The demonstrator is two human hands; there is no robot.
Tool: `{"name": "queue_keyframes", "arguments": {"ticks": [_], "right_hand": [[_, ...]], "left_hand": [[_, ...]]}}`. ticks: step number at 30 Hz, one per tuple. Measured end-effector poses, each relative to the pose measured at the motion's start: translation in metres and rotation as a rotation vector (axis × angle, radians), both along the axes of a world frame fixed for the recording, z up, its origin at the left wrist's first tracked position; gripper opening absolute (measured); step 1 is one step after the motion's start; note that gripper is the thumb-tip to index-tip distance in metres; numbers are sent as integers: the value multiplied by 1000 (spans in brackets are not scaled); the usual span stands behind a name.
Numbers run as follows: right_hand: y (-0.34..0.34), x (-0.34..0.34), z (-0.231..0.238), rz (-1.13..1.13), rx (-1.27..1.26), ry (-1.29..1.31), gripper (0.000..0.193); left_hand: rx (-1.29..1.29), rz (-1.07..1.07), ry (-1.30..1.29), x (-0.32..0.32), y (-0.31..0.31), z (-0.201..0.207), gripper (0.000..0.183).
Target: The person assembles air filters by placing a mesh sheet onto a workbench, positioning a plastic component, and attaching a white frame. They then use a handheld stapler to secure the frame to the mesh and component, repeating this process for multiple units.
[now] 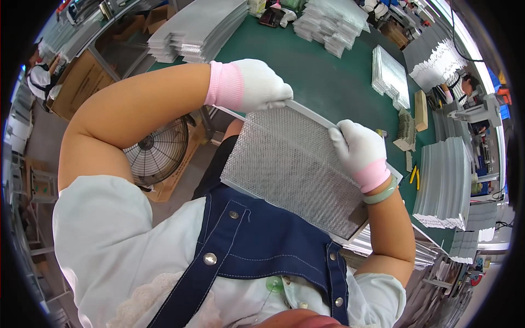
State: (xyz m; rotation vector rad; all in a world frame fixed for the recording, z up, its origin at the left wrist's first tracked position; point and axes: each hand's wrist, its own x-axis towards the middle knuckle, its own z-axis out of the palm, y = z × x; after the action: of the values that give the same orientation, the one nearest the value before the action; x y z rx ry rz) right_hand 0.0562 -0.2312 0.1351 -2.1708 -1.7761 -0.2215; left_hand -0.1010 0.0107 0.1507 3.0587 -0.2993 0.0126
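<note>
- Before the navy bib [273,240], my white-gloved left hand [263,85] and right hand [354,145] gripped a silver, rectangular mesh panel [290,161] along its far edge.
- I judged it light, stiff, dentable; best held by its metal frame [311,113].

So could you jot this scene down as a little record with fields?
Left hand: white glove, pink cuff, gripping the framed mesh panel at its far edge
Right hand: white glove, pink cuff, gripping the same edge farther right
Table: green
On table: stacks of silvery sheets, yellow-handled tool
Far left: caged fan, partly behind the left arm
</note>
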Motion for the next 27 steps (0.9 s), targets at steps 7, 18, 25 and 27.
{"name": "queue_keyframes", "arguments": {"ticks": [7, 18, 25, 27], "right_hand": [[1, 2, -9, 38, -12, 177, 26], [16, 18, -2, 33, -200, 371, 27], [69, -9, 3, 129, -96, 382, 30], [59, -3, -9, 47, -13, 386, 30]], "left_hand": [[-424, 125, 300, -13, 15, 0, 22], [-353, 181, 33, -7, 5, -27, 25], [70, 73, -756, -3, -13, -17, 26], [-7, 241, -825, -36, -27, -12, 24]]}}
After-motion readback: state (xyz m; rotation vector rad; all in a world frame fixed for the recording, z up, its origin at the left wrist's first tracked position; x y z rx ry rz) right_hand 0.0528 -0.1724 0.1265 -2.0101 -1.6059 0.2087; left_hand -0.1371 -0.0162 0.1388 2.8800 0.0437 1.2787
